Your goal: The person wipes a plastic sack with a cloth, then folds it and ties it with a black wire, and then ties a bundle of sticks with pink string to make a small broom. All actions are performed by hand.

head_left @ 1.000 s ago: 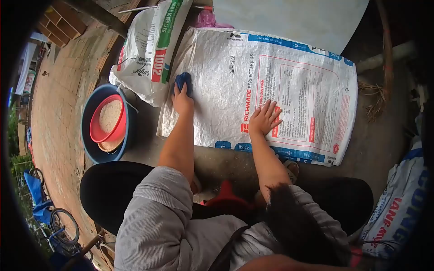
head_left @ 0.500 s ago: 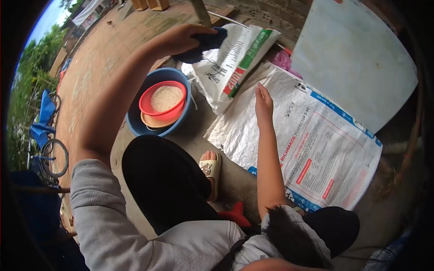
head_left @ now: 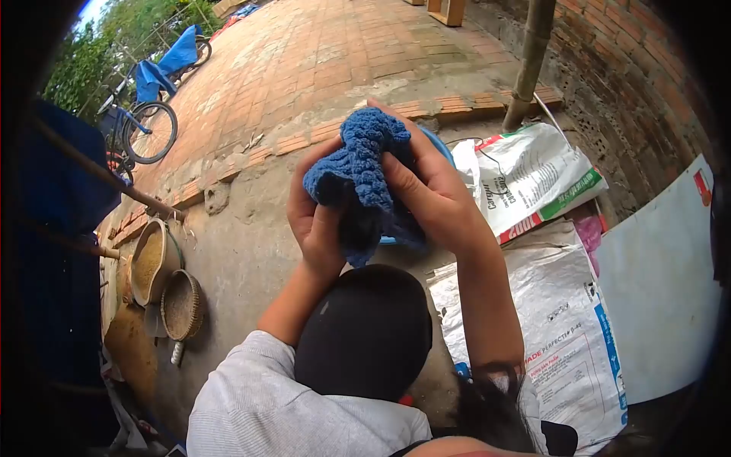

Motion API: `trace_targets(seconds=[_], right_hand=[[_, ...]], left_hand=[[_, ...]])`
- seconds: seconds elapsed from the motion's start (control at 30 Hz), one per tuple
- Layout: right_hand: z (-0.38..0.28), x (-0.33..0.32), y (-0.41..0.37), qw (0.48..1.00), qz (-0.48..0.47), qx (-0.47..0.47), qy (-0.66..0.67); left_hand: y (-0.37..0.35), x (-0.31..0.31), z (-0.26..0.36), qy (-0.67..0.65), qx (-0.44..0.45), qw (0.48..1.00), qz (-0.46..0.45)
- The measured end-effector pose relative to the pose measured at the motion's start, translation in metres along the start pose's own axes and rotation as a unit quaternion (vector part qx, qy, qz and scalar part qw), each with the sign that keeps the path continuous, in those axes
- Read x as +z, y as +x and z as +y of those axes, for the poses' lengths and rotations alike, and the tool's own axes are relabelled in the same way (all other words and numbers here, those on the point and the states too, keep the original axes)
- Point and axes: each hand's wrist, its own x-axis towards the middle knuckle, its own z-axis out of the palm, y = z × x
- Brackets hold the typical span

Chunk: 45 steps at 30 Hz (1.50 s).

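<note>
Just above the centre of the frame, the left hand [head_left: 314, 232] and right hand [head_left: 443, 199] pinch the bunched blue cloth [head_left: 364, 156] from either side, neither nearer, its long axis running roughly top to bottom above the dark-clad knee [head_left: 365, 331]

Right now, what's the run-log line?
left hand: gripping blue cloth; right hand: gripping same cloth; cloth: bunched; blue basin: mostly hidden behind hands; flattened sack: on ground

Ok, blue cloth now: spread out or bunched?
Bunched: the blue cloth sits crumpled in thick folds between left hand and right hand.
</note>
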Motion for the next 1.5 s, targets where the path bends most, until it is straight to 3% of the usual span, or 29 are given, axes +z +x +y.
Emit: trace_targets(seconds=[0.07,0.13,0.17,0.23,0.3,0.4,0.57,0.63,0.7,0.83,0.9,0.93,1.1,1.17,1.2,1.43,1.5], right_hand=[[0.007,0.012,0.015,1.0,0.007,-0.017,-0.008],[0.012,0.023,0.023,0.998,-0.008,-0.036,-0.058],[0.013,0.028,0.027,0.992,-0.016,-0.057,-0.111],[0.008,0.041,0.035,0.991,-0.01,-0.07,-0.11],[-0.013,0.051,0.041,0.985,-0.085,0.039,-0.145],[-0.037,0.075,0.048,0.977,-0.114,0.022,-0.179],[-0.058,0.1,0.058,0.939,-0.16,-0.012,-0.304],[-0.068,0.107,0.058,0.929,-0.167,0.004,-0.332],[-0.074,0.11,0.059,0.918,-0.172,0.021,-0.357],[-0.072,0.12,0.05,0.94,-0.14,0.096,-0.294],[-0.055,0.125,0.035,0.979,-0.055,0.055,-0.186],[-0.051,0.118,0.028,0.962,-0.072,0.077,-0.25],[-0.053,0.121,0.012,0.981,-0.044,0.038,-0.185],[-0.067,0.126,0.015,0.985,-0.028,0.037,-0.168],[-0.072,0.129,0.016,0.988,-0.018,0.018,-0.152],[-0.08,0.123,0.038,0.994,0.045,-0.097,-0.015],[-0.086,0.122,0.043,0.986,0.042,-0.134,0.093]], left_hand=[[0.003,-0.003,0.001,-0.013,-0.013,0.999,0.048],[0.007,-0.016,-0.004,0.0,0.046,0.991,0.124],[0.01,-0.021,-0.001,0.001,0.05,0.991,0.127],[0.015,-0.037,0.009,0.049,0.144,0.982,0.115],[0.016,-0.053,0.027,0.069,0.14,0.979,0.129],[0.02,-0.07,0.06,0.052,0.128,0.984,0.112],[0.03,-0.092,0.115,-0.008,0.017,0.996,0.091],[0.03,-0.11,0.125,-0.013,-0.022,1.0,-0.003],[0.026,-0.119,0.135,-0.008,-0.049,0.999,-0.009],[0.017,-0.136,0.147,-0.052,-0.055,0.997,-0.023],[0.01,-0.133,0.15,-0.117,-0.065,0.99,0.038],[0.005,-0.126,0.15,-0.104,-0.05,0.989,0.096],[0.002,-0.135,0.13,-0.088,-0.013,0.995,0.043],[0.003,-0.119,0.13,-0.121,-0.073,0.97,0.198],[0.001,-0.117,0.133,-0.227,-0.062,0.968,0.081],[0.026,-0.084,0.121,-0.198,0.046,0.967,0.156],[0.035,-0.059,0.119,-0.199,0.072,0.963,0.166]])
